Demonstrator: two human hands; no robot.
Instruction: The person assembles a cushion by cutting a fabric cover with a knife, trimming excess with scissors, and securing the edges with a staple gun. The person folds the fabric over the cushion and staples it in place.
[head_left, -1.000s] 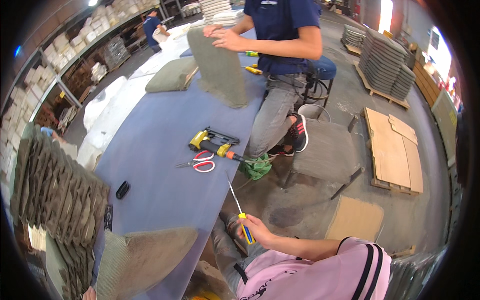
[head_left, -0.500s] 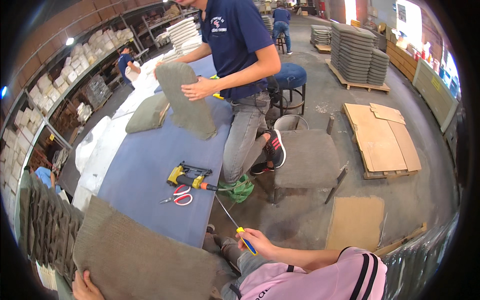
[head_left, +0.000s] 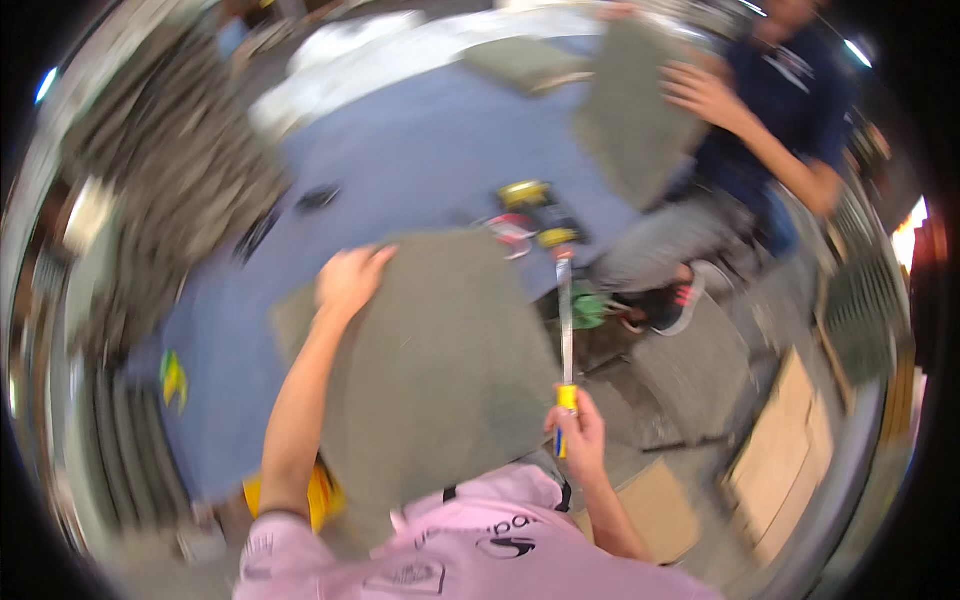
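A grey-green upholstered panel (head_left: pixel 440 350), shaped like a chair back or seat, lies before me over the near edge of the blue table (head_left: pixel 390 140). Its upper left edge is gripped by my left hand (head_left: pixel 348 285), blurred by motion. To the right of the panel, my right hand (head_left: pixel 580 430) is closed round the yellow-and-blue handle of a screwdriver (head_left: pixel 567 330). The long metal shank points away from me. Just past its tip, a yellow-and-black staple gun (head_left: pixel 540 210) rests on the table beside red-handled snips (head_left: pixel 512 235).
Across the table a co-worker (head_left: pixel 775 110) in a dark blue shirt holds a similar panel (head_left: pixel 640 110). Stacked grey covers (head_left: pixel 170 170) stand at the left. A yellow-green object (head_left: pixel 173 380) lies near the table's left edge. An upholstered chair (head_left: pixel 690 370) and cardboard (head_left: pixel 785 450) are at the right.
My view has swung left. The panel has come in front of me, with my left hand now at its upper left edge. My right hand still holds the screwdriver, now more upright.
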